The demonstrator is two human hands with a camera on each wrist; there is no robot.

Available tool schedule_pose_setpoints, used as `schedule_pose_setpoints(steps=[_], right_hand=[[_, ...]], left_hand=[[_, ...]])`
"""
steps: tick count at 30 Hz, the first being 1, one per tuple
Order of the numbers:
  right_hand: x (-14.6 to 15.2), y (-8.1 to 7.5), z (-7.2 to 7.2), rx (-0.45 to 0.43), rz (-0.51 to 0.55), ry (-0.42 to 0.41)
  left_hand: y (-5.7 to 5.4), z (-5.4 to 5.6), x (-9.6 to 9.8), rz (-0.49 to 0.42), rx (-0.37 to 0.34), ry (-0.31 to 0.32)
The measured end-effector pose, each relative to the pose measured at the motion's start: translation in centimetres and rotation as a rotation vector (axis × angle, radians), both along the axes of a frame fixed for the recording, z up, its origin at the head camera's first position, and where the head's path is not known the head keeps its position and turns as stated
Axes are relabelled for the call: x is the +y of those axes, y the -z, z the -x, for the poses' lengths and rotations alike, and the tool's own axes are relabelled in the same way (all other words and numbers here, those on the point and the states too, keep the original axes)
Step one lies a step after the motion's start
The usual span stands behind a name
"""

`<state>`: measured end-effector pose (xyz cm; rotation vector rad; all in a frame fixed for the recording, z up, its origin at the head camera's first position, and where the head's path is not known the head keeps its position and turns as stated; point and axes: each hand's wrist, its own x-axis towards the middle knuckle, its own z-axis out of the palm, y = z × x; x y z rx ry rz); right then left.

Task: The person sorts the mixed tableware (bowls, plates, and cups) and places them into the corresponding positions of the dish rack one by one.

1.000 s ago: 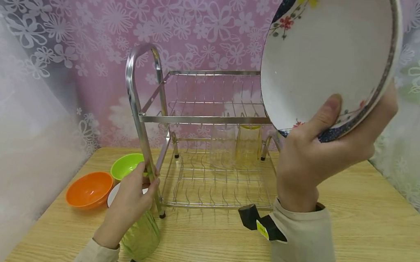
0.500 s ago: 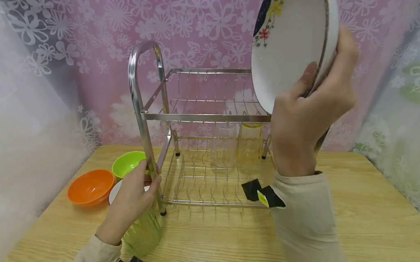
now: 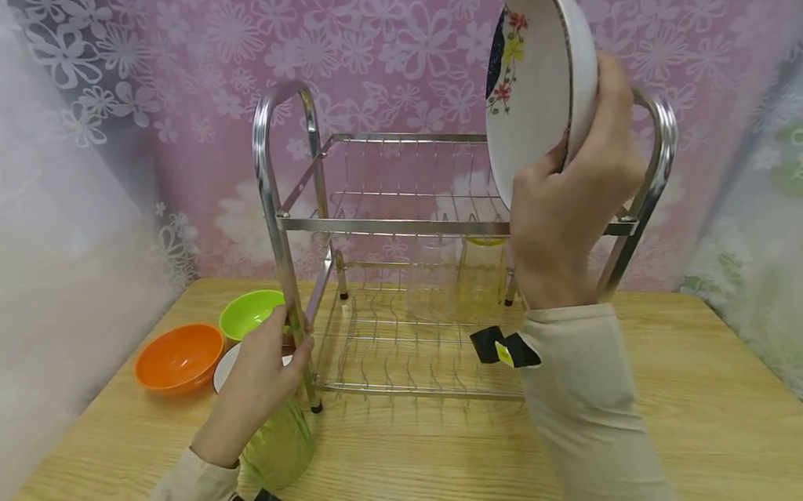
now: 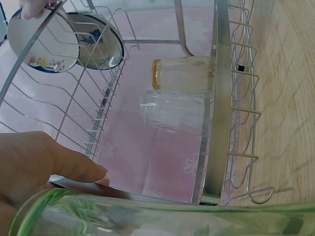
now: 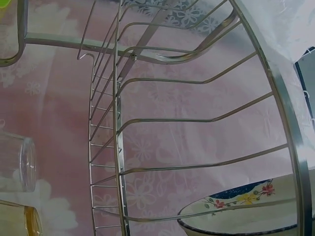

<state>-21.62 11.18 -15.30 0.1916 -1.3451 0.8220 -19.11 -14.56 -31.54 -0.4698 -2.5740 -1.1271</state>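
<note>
My right hand (image 3: 576,186) grips a white bowl (image 3: 534,96) by its edge, thumb on the inside; the bowl has a dark blue patch and red and yellow flowers. It is tilted on its side over the right part of the upper tier of a chrome dish rack (image 3: 396,225). Around the rack's front left post, near its foot, my left hand (image 3: 259,389) curls its thumb and fingers. In the left wrist view a second patterned bowl (image 4: 101,42) stands in the upper tier behind the held one. A green-tinted glass (image 3: 280,445) is close under my left wrist.
On the lower tier stand a clear glass (image 3: 431,276) and a yellow glass (image 3: 480,276). Left of the rack on the wooden table (image 3: 426,473) are an orange bowl (image 3: 179,359), a green bowl (image 3: 249,313) and a white dish (image 3: 225,366), partly hidden by my left hand.
My right hand has moved left with the bowl and turned it more edge-on, over the rack's upper tier. The rack's right handle has come into view. My left hand keeps its hold.
</note>
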Motion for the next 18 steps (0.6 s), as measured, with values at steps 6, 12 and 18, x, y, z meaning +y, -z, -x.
schedule_pose_setpoints(steps=[6, 12, 18], right_hand=[[0.4, -0.4, 0.6, -0.051, -0.041, 0.083], [0.9, -0.8, 0.5, -0.246, -0.035, 0.124], [0.8, -1.3, 0.6, -0.432, -0.063, 0.181]], left_hand=[[0.1, 0.1, 0.0, -0.007, -0.007, -0.005], [0.0, 0.1, 0.0, -0.002, -0.002, 0.001], [0.0, 0.0, 0.0, 0.001, -0.005, 0.001]])
